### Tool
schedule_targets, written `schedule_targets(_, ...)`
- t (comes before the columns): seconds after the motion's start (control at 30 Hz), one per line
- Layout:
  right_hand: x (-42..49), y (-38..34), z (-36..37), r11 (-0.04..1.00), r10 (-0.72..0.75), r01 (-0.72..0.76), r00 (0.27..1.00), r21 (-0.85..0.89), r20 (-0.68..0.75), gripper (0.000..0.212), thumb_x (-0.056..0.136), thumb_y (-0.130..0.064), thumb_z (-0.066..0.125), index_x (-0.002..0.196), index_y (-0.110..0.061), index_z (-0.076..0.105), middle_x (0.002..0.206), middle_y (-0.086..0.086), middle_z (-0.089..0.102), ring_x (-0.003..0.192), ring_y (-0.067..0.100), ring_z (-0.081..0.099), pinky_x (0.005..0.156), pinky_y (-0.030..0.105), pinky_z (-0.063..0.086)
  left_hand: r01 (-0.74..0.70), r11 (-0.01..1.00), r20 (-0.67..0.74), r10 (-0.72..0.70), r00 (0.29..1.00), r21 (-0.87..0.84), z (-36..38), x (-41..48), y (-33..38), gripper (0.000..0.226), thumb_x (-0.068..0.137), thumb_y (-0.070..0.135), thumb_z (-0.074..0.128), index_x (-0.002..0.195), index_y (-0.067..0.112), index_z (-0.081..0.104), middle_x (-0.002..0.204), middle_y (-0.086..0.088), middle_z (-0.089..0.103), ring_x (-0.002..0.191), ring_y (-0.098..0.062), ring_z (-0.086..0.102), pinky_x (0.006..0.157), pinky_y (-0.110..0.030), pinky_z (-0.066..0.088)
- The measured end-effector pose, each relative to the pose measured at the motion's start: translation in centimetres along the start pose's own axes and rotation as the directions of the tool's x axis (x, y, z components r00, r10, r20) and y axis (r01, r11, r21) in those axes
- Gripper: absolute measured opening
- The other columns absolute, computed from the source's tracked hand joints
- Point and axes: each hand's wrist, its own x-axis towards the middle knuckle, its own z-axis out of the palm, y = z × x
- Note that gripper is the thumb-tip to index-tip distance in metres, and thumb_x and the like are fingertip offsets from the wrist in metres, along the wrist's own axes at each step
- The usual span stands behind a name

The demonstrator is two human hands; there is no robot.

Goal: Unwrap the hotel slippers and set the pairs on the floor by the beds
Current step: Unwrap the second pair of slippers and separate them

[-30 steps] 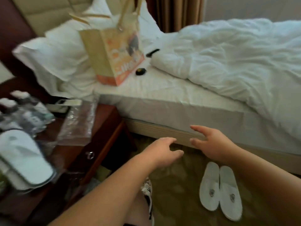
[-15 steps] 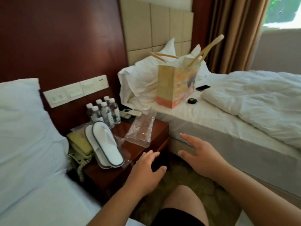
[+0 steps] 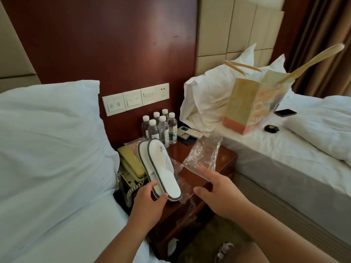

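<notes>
A pair of white slippers (image 3: 161, 168) with grey trim lies stacked on the dark wooden nightstand (image 3: 226, 162), its far end over a beige telephone. Clear plastic (image 3: 178, 179) still lies under and around the pair. My left hand (image 3: 150, 204) grips the near end of the pair, thumb on one side and fingers curled at the tip. My right hand (image 3: 218, 192) hovers over the nightstand's front edge with fingers straight and spread, holding nothing. An empty clear wrapper (image 3: 205, 154) stands crumpled just beyond its fingertips.
Several water bottles (image 3: 161, 126) and a remote (image 3: 188, 132) stand at the nightstand's back. The telephone (image 3: 131, 166) sits at its left. On the right bed (image 3: 284, 158) are a paper bag (image 3: 254, 105), a smartphone (image 3: 285, 112) and a small black case (image 3: 271, 128). A pillow (image 3: 47, 139) lies on the left bed.
The view swung from the floor by the right bed, where an unwrapped pair lies, up to the nightstand. Both hands reached forward and my left hand took hold of the slippers.
</notes>
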Motion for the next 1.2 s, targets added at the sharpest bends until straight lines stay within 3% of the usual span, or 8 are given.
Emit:
schedule_targets(0.13, 3.9, -0.3, 2.5, 0.999, 0.006, -0.009, 0.998, 0.041, 0.065, 0.068, 0.087, -0.050, 0.060, 0.148, -0.043, 0.031, 0.150, -0.014, 0.042, 0.120, 0.005, 0.049, 0.093, 0.021, 0.039, 0.079, 0.996, -0.033, -0.080, 0.996, -0.043, -0.1, 3.1, -1.3, 0.056, 0.086, 0.036, 0.067, 0.138, 0.032, 0.047, 0.142, 0.002, 0.044, 0.130, -0.017, 0.045, 0.102, -0.039, 0.045)
schedule_targets(0.3, 8.2, 0.4, 6.1, 0.967, 0.095, -0.135, 0.978, 0.214, 0.186, 0.057, 0.084, -0.045, 0.063, 0.138, -0.046, 0.044, 0.111, -0.031, 0.062, 0.085, -0.006, 0.061, 0.072, 0.011, 0.049, 0.294, 0.936, 0.002, -0.299, 0.954, -0.195, 0.5, 7.5, -2.9, 0.070, 0.083, 0.038, 0.070, 0.145, 0.022, 0.041, 0.140, -0.005, 0.050, 0.122, -0.022, 0.051, 0.087, -0.032, 0.042)
schedule_targets(0.43, 11.1, 1.2, 9.5, 0.935, 0.158, -0.237, 0.944, 0.264, 0.291, 0.063, 0.086, -0.041, 0.064, 0.145, -0.039, 0.041, 0.146, -0.011, 0.049, 0.114, 0.006, 0.056, 0.080, 0.014, 0.047, 0.438, 0.850, 0.043, -0.446, 0.894, -0.293, 1.4, 9.9, -3.4, 0.073, 0.080, 0.045, 0.073, 0.143, 0.020, 0.045, 0.113, 0.000, 0.053, 0.102, -0.021, 0.057, 0.087, -0.039, 0.053)
schedule_targets(0.57, 12.6, 1.4, 11.2, 0.945, 0.178, -0.267, 0.906, 0.191, 0.384, 0.056, 0.090, -0.029, 0.062, 0.143, -0.036, 0.045, 0.145, 0.000, 0.047, 0.078, 0.001, 0.061, 0.052, 0.008, 0.044, 0.473, 0.807, 0.089, -0.475, 0.876, -0.352, 2.3, 11.1, -3.3, 0.056, 0.080, 0.047, 0.075, 0.125, 0.018, 0.059, 0.095, 0.007, 0.065, 0.081, -0.012, 0.063, 0.062, -0.029, 0.054)
schedule_targets(0.67, 12.7, 1.3, 11.5, 0.954, 0.151, -0.239, 0.905, 0.183, 0.397, 0.055, 0.091, -0.018, 0.057, 0.140, -0.040, 0.047, 0.142, 0.000, 0.048, 0.087, 0.011, 0.065, 0.062, 0.018, 0.050, 0.443, 0.819, 0.123, -0.429, 0.895, -0.365, 3.1, 11.6, -3.4, 0.045, 0.082, 0.042, 0.074, 0.118, 0.017, 0.064, 0.098, 0.000, 0.073, 0.087, -0.019, 0.070, 0.077, -0.041, 0.061)
schedule_targets(0.83, 12.4, 1.1, 10.4, 0.972, 0.079, -0.152, 0.931, 0.181, 0.355, 0.057, 0.093, -0.010, 0.051, 0.140, -0.042, 0.047, 0.149, -0.006, 0.042, 0.120, 0.016, 0.054, 0.081, 0.017, 0.047, 0.405, 0.762, 0.172, -0.371, 0.913, -0.506, 3.1, 11.4, -2.5, 0.029, 0.092, 0.025, 0.068, 0.118, 0.019, 0.059, 0.101, -0.005, 0.075, 0.089, -0.023, 0.073, 0.072, -0.044, 0.063)
schedule_targets(0.97, 11.3, 0.5, 8.8, 0.966, 0.093, -0.144, 0.969, 0.216, 0.229, 0.051, 0.093, -0.021, 0.059, 0.137, -0.044, 0.047, 0.142, -0.011, 0.045, 0.111, 0.009, 0.051, 0.070, 0.008, 0.045, 0.319, 0.757, 0.163, -0.276, 0.947, -0.570, 2.5, 10.2, -1.6, 0.020, 0.095, 0.018, 0.064, 0.114, 0.017, 0.059, 0.104, -0.006, 0.076, 0.091, -0.025, 0.074, 0.072, -0.049, 0.062)
schedule_targets(1.2, 9.4, -1.1, 3.2, 0.931, 0.223, -0.160, 0.961, 0.327, -0.164, 0.054, 0.076, -0.034, 0.081, 0.116, -0.038, 0.044, 0.118, -0.012, 0.039, 0.106, 0.012, 0.049, 0.079, 0.024, 0.046, 0.173, 0.766, 0.164, -0.089, 0.982, -0.620, 1.3, 7.2, 1.9, 0.017, 0.098, 0.018, 0.060, 0.114, 0.021, 0.057, 0.101, -0.005, 0.077, 0.090, -0.023, 0.075, 0.071, -0.045, 0.062)
